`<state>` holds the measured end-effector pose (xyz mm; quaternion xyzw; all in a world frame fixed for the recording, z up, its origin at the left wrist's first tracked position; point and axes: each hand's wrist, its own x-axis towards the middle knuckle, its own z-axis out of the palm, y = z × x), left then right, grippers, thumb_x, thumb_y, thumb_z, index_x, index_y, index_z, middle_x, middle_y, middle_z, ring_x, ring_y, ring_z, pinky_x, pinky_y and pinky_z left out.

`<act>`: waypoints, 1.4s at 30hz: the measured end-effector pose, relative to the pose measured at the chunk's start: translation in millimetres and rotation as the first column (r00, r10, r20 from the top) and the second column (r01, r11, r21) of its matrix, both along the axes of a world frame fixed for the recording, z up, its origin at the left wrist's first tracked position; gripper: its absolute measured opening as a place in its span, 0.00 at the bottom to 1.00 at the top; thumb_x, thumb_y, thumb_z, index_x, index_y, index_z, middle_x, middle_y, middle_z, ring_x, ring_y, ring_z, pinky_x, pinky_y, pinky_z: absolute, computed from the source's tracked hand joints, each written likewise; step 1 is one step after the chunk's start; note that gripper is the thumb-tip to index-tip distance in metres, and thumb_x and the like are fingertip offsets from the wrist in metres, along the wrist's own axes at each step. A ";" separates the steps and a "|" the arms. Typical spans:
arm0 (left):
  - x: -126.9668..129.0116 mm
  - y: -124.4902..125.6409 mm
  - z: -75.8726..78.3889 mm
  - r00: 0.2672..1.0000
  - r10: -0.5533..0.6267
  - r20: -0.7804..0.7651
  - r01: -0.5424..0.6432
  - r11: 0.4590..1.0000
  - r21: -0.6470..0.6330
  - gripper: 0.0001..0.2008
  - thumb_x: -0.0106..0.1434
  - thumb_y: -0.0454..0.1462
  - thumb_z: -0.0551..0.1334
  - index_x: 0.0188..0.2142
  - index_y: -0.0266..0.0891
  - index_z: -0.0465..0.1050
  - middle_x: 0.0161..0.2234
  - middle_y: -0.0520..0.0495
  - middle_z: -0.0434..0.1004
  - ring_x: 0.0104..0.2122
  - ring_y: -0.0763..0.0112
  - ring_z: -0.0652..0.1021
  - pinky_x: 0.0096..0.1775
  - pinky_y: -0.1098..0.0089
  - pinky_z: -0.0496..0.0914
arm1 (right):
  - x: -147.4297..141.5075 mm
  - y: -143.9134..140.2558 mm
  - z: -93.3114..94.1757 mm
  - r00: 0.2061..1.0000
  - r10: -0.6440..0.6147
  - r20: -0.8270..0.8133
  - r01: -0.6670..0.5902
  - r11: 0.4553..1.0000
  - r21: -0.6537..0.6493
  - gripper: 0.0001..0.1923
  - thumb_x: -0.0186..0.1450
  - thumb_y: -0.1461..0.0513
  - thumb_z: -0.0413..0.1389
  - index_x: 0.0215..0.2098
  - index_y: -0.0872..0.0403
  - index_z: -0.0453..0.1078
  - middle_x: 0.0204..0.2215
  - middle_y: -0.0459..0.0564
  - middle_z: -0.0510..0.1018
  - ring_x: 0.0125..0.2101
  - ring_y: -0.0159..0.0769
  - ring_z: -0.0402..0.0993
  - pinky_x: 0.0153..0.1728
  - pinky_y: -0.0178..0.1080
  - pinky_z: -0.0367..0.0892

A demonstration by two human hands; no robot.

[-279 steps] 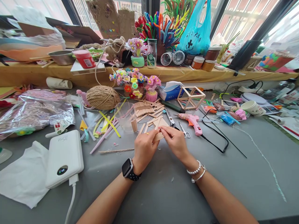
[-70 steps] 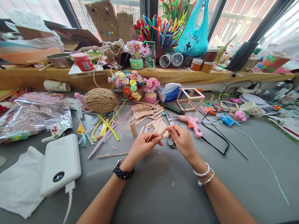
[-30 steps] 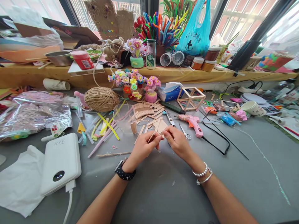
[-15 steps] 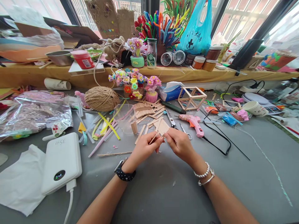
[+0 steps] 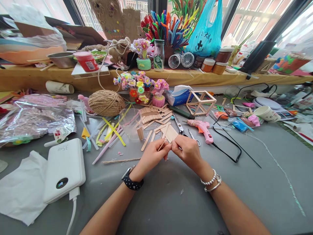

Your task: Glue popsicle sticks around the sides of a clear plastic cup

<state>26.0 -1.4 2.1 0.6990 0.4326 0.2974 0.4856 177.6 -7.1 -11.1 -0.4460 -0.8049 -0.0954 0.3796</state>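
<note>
Between thumb and fingers, my left hand pinches a thin wooden craft stick, seen nearly edge-on. My right hand is closed with its fingertips against those of my left; a small pale end, apparently wood, shows at its thumb, and the rest is hidden by the fingers. Just beyond both hands lies a heap of flat craft sticks. Scissors lie behind my right hand, and a pink glue gun rests to its right. A clear plastic cup stands past my left hand.
A cube frame of sticks stands behind the glue gun. At the left are a twine ball, coloured straws and a white power bank with a cable. A black cord loops at the right.
My right hand has turned slightly and shifted a little left, its fingers curling in more. My left wrist has moved slightly right. The things on the table stay where they were.
</note>
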 end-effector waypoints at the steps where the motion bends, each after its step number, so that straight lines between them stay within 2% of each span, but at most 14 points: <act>1: 0.3 -0.2 -0.2 1.000 0.006 -0.004 -0.006 1.000 0.001 0.16 0.60 0.42 0.53 0.18 0.38 0.60 0.15 0.56 0.63 0.19 0.77 0.63 0.26 0.74 0.58 | -0.5 0.3 -0.3 1.000 -0.010 0.014 0.010 0.999 0.034 0.15 0.62 0.66 0.44 0.17 0.53 0.56 0.14 0.42 0.62 0.17 0.28 0.56 0.21 0.33 0.50; 6: 1.0 -1.3 0.5 1.000 0.029 0.008 -0.029 0.999 0.018 0.16 0.60 0.41 0.53 0.18 0.38 0.58 0.16 0.56 0.62 0.20 0.76 0.63 0.27 0.74 0.58 | -2.8 0.7 -0.4 0.991 -0.086 0.100 0.065 0.977 0.201 0.16 0.61 0.67 0.46 0.16 0.53 0.57 0.13 0.43 0.61 0.17 0.29 0.54 0.21 0.33 0.49; 10: 2.2 -3.8 3.1 0.999 0.051 0.003 -0.051 0.998 0.030 0.16 0.60 0.41 0.53 0.18 0.39 0.58 0.16 0.55 0.62 0.21 0.76 0.63 0.27 0.73 0.58 | -2.9 -0.1 0.4 0.990 -0.094 0.102 0.065 0.963 0.261 0.16 0.61 0.68 0.46 0.16 0.52 0.56 0.13 0.43 0.60 0.17 0.29 0.53 0.20 0.34 0.48; 13: 3.4 -6.0 4.1 0.998 0.064 0.022 -0.065 0.995 0.070 0.16 0.60 0.42 0.52 0.18 0.39 0.58 0.16 0.55 0.61 0.20 0.76 0.63 0.27 0.73 0.58 | -1.7 -0.3 0.9 0.998 -0.051 0.037 0.042 0.977 0.207 0.15 0.62 0.67 0.45 0.18 0.52 0.56 0.14 0.43 0.61 0.18 0.30 0.55 0.21 0.33 0.50; 18: 1.5 -5.7 2.7 0.991 0.123 0.058 -0.131 0.977 0.167 0.16 0.60 0.42 0.53 0.19 0.39 0.59 0.17 0.55 0.62 0.20 0.76 0.63 0.26 0.74 0.58 | 1.9 -1.7 4.1 0.994 0.002 -0.107 -0.003 1.000 -0.007 0.15 0.67 0.65 0.39 0.24 0.53 0.59 0.19 0.46 0.65 0.22 0.31 0.60 0.25 0.33 0.56; 23: -1.1 -4.6 1.5 0.990 0.139 0.033 -0.143 0.971 0.190 0.14 0.61 0.43 0.53 0.22 0.38 0.63 0.17 0.56 0.62 0.19 0.77 0.62 0.25 0.74 0.58 | 4.1 -2.2 5.9 0.994 0.001 -0.108 -0.010 0.996 -0.085 0.13 0.67 0.60 0.41 0.27 0.54 0.60 0.22 0.47 0.67 0.23 0.32 0.62 0.25 0.33 0.57; 28: 1.3 -5.8 1.7 0.995 0.099 -0.029 -0.091 0.974 0.206 0.14 0.61 0.42 0.53 0.23 0.38 0.64 0.17 0.56 0.62 0.19 0.78 0.61 0.24 0.75 0.57 | 0.9 -0.9 3.6 0.998 -0.035 -0.056 0.032 0.997 -0.070 0.13 0.67 0.61 0.42 0.27 0.54 0.61 0.22 0.47 0.68 0.23 0.31 0.63 0.25 0.33 0.57; 33: 3.8 -6.5 2.7 0.997 0.063 -0.038 -0.053 0.972 0.227 0.15 0.62 0.40 0.51 0.20 0.38 0.59 0.17 0.56 0.59 0.19 0.78 0.60 0.25 0.74 0.56 | -2.8 -1.0 3.7 0.995 -0.095 0.008 0.095 0.995 0.005 0.14 0.67 0.63 0.42 0.24 0.53 0.61 0.20 0.47 0.68 0.22 0.32 0.62 0.23 0.33 0.55; 42: 7.3 -10.2 0.0 0.991 0.113 -0.072 -0.092 0.965 0.244 0.18 0.62 0.39 0.49 0.16 0.38 0.55 0.16 0.56 0.56 0.19 0.78 0.58 0.24 0.74 0.55 | -3.8 2.4 -0.5 0.987 -0.130 0.091 0.114 0.981 0.159 0.13 0.63 0.67 0.46 0.21 0.53 0.59 0.16 0.44 0.64 0.18 0.30 0.58 0.21 0.33 0.52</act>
